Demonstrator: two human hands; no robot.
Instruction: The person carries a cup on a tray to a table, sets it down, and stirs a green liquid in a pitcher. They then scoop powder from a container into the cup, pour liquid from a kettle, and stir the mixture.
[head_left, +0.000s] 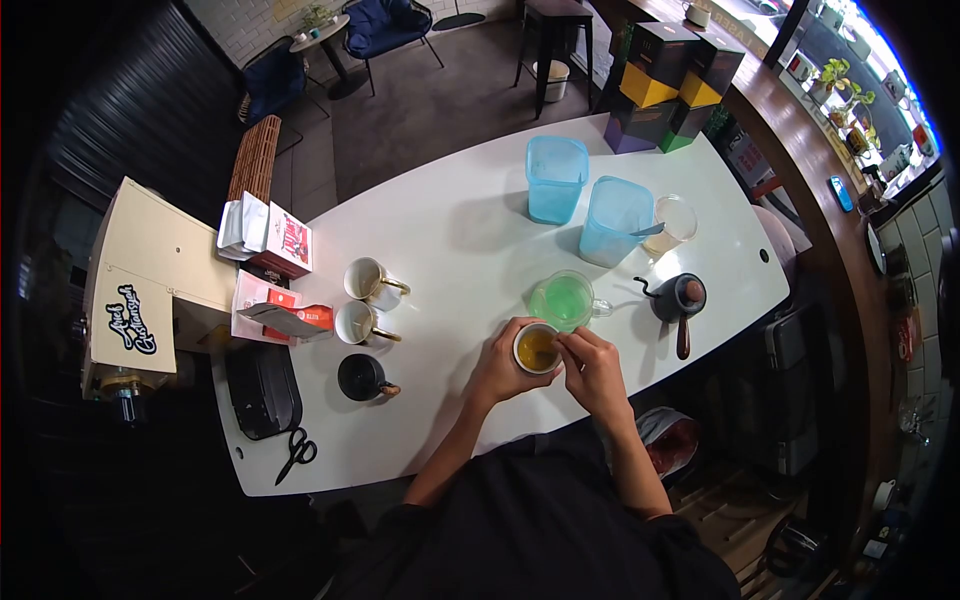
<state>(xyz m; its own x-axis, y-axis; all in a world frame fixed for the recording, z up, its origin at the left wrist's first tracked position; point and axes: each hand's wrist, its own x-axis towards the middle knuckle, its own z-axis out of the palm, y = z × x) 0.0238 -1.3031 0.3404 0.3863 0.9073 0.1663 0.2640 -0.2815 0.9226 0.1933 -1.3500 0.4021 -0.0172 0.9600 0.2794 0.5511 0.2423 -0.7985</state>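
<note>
1. A small white cup (537,348) of amber liquid is gripped by the left hand (497,365) on the white bench (440,230).
2. The cup's rim is pinched by the right hand (592,368).
3. Just beyond, a green glass mug (566,300) is seen.
4. Farther back, two blue containers (585,195) are placed.

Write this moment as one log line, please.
left hand: holds cup of yellow liquid | right hand: fingers at cup rim | green glass mug: behind cup | black teapot: right of it
</note>
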